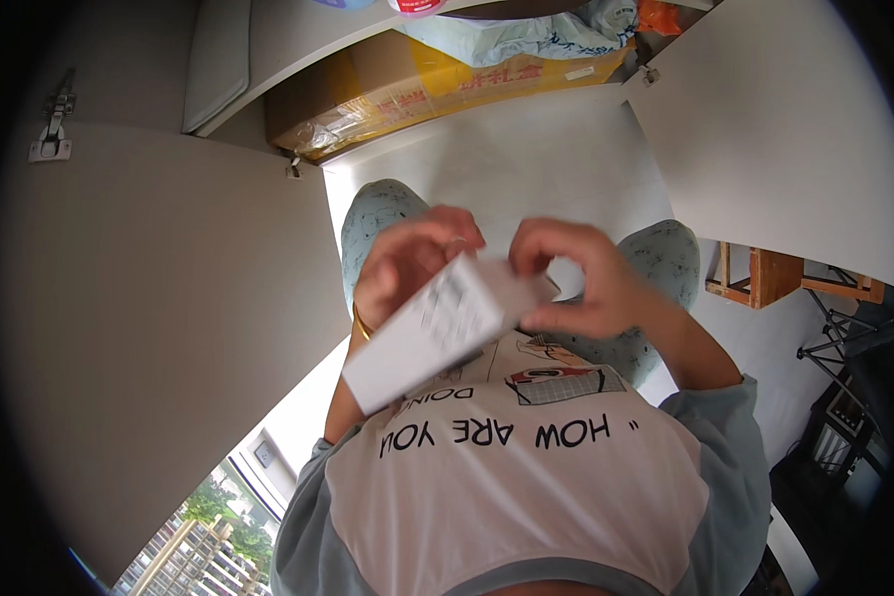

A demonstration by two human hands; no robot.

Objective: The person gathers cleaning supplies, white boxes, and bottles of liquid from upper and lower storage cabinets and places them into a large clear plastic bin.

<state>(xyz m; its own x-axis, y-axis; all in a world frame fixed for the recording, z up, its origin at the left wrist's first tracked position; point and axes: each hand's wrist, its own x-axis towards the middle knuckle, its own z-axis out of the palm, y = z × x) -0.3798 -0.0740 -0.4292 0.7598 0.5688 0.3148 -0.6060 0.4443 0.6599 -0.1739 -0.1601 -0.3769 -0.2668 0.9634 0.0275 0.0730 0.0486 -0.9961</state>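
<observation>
A white cardboard box, slim and bearing dark print, is tilted in front of my chest. My left hand, with a gold bangle at the wrist, supports it from behind and below, fingers curled near its upper end. At that upper end my right hand pinches what looks like the box's end flap between thumb and fingers. Both hands are blurred. What the box holds is hidden.
Ahead stands a low cabinet with a large taped carton and plastic bags. Its open doors stand left and right. A wooden stool and a folding metal frame are at the right.
</observation>
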